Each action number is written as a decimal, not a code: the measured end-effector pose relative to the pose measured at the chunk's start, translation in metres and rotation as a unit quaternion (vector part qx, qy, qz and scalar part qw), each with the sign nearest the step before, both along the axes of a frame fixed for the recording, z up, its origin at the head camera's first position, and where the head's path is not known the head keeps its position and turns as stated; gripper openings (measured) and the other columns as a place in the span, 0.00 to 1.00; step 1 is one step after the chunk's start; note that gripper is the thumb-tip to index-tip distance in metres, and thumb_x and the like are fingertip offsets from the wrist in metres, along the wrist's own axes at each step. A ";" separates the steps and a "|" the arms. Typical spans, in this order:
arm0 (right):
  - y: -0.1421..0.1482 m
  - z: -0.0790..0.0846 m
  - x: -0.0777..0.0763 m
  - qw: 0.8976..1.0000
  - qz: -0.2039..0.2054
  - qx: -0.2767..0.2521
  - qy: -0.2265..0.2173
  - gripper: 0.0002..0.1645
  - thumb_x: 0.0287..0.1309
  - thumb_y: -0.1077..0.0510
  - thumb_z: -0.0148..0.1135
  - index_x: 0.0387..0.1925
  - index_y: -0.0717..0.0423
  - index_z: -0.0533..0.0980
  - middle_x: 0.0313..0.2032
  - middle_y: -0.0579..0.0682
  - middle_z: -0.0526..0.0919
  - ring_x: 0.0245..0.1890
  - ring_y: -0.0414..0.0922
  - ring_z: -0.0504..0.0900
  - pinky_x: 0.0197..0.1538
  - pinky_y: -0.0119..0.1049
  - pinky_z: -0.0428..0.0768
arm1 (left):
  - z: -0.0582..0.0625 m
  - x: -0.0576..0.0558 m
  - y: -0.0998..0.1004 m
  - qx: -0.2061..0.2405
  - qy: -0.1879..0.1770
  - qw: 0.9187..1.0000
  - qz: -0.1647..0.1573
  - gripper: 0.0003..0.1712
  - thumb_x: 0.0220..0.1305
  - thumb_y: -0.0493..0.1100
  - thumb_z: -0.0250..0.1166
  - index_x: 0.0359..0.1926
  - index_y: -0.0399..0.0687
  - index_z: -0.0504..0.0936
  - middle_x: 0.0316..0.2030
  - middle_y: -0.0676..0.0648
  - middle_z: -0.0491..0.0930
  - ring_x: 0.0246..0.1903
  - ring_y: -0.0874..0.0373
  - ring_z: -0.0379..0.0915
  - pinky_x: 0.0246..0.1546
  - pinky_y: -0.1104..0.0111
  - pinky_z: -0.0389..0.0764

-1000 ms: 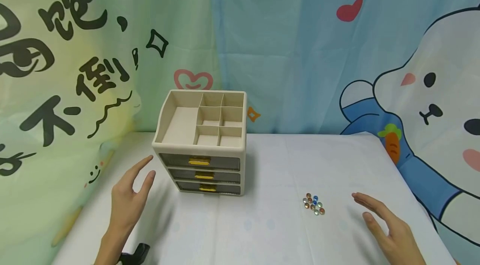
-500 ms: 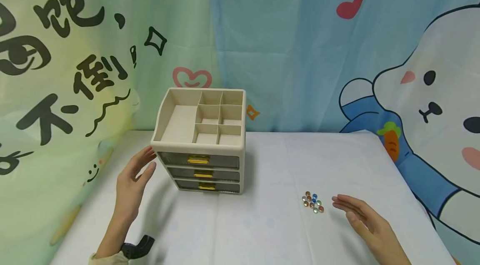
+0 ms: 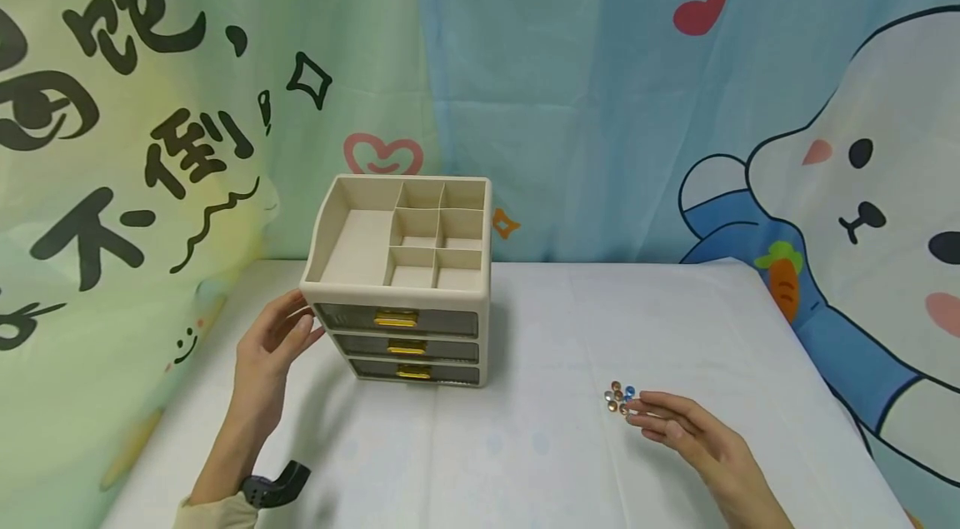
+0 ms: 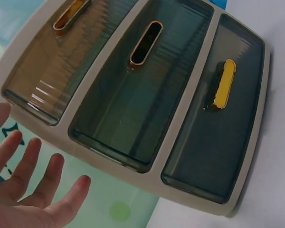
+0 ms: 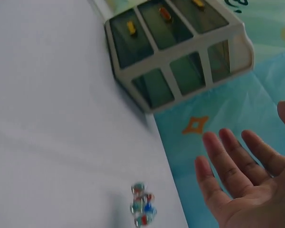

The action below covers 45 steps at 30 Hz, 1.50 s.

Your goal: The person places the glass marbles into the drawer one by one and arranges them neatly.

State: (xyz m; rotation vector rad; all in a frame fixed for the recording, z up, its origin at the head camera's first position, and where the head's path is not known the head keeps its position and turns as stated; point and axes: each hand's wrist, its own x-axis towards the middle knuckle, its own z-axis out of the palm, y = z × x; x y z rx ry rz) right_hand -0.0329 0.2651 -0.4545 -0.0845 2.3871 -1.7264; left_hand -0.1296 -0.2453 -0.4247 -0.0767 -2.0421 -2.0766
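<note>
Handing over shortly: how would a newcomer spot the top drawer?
On the white table, beside the left hand, stands a cream cabinet. Its front has three dark drawers with gold handles. The top drawer sits directly under the open tray, the others below it.

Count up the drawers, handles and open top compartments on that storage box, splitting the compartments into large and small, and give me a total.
Drawers: 3
Handles: 3
Large compartment: 1
Small compartments: 6
Total: 13
</note>
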 end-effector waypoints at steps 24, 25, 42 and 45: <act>-0.051 0.009 -0.012 0.977 0.061 -0.200 -0.046 0.24 0.85 0.56 0.39 0.70 0.63 0.67 0.64 0.51 0.81 0.63 0.51 0.83 0.64 0.35 0.82 | 0.007 -0.003 0.009 0.014 -0.026 1.000 0.007 0.13 0.78 0.37 0.58 0.59 0.47 0.78 0.53 0.57 0.81 0.56 0.64 0.77 0.52 0.72 0.85; -0.053 0.009 -0.012 0.975 0.064 -0.207 -0.049 0.24 0.85 0.56 0.39 0.70 0.62 0.67 0.64 0.51 0.81 0.63 0.52 0.83 0.64 0.37 0.82 | 0.007 -0.003 0.009 0.015 -0.026 1.000 0.007 0.13 0.78 0.37 0.58 0.59 0.47 0.78 0.52 0.57 0.81 0.56 0.64 0.77 0.51 0.72 0.85; -0.085 0.015 -0.023 0.972 0.042 -0.224 -0.058 0.22 0.82 0.54 0.46 0.65 0.65 0.72 0.58 0.59 0.83 0.55 0.54 0.88 0.59 0.45 0.85 | 0.006 -0.003 0.012 0.025 -0.021 0.999 0.019 0.11 0.77 0.35 0.59 0.56 0.48 0.80 0.50 0.57 0.83 0.55 0.63 0.78 0.50 0.71 0.86; -0.090 0.016 -0.026 0.970 0.038 -0.229 -0.066 0.22 0.82 0.53 0.47 0.65 0.64 0.72 0.58 0.59 0.83 0.54 0.52 0.88 0.58 0.44 0.86 | 0.006 -0.004 0.012 0.027 -0.020 0.999 0.020 0.11 0.77 0.35 0.59 0.55 0.48 0.80 0.50 0.57 0.83 0.55 0.63 0.79 0.50 0.71 0.86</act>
